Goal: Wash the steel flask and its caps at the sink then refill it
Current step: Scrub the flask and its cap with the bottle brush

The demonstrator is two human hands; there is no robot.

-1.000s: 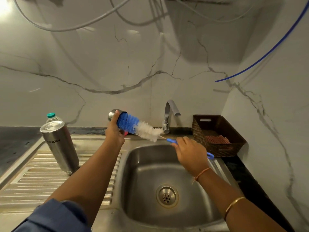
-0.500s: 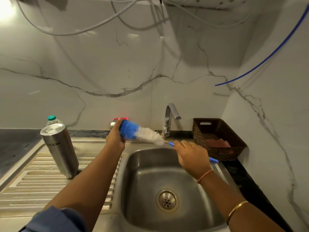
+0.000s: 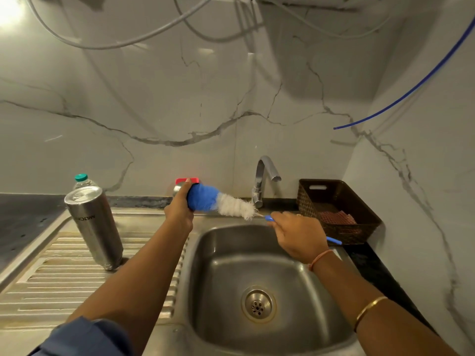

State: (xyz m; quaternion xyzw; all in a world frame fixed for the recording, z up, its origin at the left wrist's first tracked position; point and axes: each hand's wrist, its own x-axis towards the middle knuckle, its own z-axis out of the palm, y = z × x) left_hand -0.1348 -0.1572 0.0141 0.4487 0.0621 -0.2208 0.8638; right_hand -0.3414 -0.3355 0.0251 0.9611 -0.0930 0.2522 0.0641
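Observation:
My left hand (image 3: 180, 209) grips a steel cap (image 3: 177, 188) above the sink's back left corner; most of the cap is hidden by the fingers. The blue-and-white bottle brush (image 3: 221, 200) has its blue head pushed into the cap. My right hand (image 3: 299, 233) holds the brush's blue handle over the sink basin (image 3: 226, 265). The steel flask (image 3: 93, 224) stands upside down on the ribbed drainboard (image 3: 51, 273) at the left.
A chrome tap (image 3: 262, 178) rises behind the basin. A brown woven basket (image 3: 341, 214) with a reddish cloth sits to the right. A plastic bottle with a green cap (image 3: 81, 178) stands behind the flask. A red object (image 3: 187, 180) sits behind the cap. Hoses hang overhead.
The brush's blue head has gone deeper into the cap, and both hands have shifted slightly. The flask has not moved.

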